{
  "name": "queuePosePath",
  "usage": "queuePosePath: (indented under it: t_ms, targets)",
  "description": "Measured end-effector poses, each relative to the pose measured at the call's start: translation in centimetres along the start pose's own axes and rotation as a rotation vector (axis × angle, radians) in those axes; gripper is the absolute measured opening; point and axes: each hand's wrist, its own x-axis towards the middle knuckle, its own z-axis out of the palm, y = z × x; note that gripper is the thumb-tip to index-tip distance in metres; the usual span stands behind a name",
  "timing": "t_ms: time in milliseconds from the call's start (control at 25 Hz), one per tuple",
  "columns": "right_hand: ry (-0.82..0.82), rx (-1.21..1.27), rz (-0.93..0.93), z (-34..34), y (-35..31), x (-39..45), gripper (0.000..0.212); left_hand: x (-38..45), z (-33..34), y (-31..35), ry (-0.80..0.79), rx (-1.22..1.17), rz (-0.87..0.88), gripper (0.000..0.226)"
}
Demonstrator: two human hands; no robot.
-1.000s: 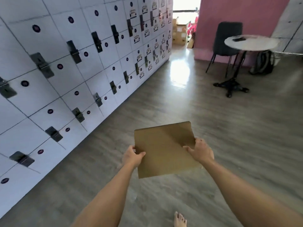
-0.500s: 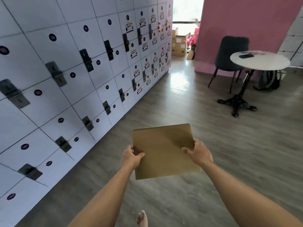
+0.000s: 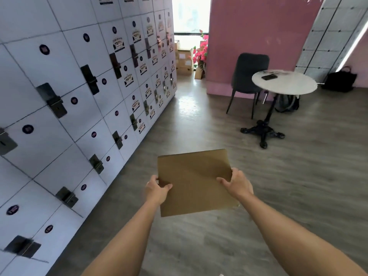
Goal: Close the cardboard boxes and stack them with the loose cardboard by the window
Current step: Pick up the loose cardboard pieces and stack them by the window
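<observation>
I carry a flat brown cardboard piece [image 3: 194, 182] in front of me, above the floor. My left hand [image 3: 156, 189] grips its left edge with the thumb on top. Its right edge is gripped by my right hand [image 3: 238, 184], thumb also on top. Far ahead, at the end of the passage, stacked cardboard boxes [image 3: 184, 60] stand below a bright window [image 3: 190, 13].
A wall of white lockers [image 3: 79, 108] runs along the left. A pink wall [image 3: 253, 36] stands on the right of the passage, with pink flowers [image 3: 201, 50] at its corner. A dark chair [image 3: 249, 76], a round white table [image 3: 284, 82] and bags [image 3: 340, 80] are at right.
The view has tilted up and moved forward along the lockers. The cardboard stays held in both hands the same way. A bare foot seen earlier is out of view.
</observation>
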Motion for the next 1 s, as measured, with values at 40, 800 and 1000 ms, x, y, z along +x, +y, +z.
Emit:
queuePosePath:
  t_ms: [40, 800, 1000]
  targets:
    - [0.009, -0.001, 0.012, 0.0, -0.2, 2.3, 0.075, 2.2, 0.6, 1.2, -0.006, 0.012, 0.012, 0.064]
    - [-0.106, -0.027, -0.079, 1.0, -16.3, 47.4, 0.069, 42.8, 2.2, 18.6, 0.041, -0.067, -0.156, 0.060]
    - [-0.027, 0.010, -0.030, -0.7, -24.5, 58.2, 0.067, 56.6, -1.2, 25.3, 0.011, -0.002, -0.054, 0.061]
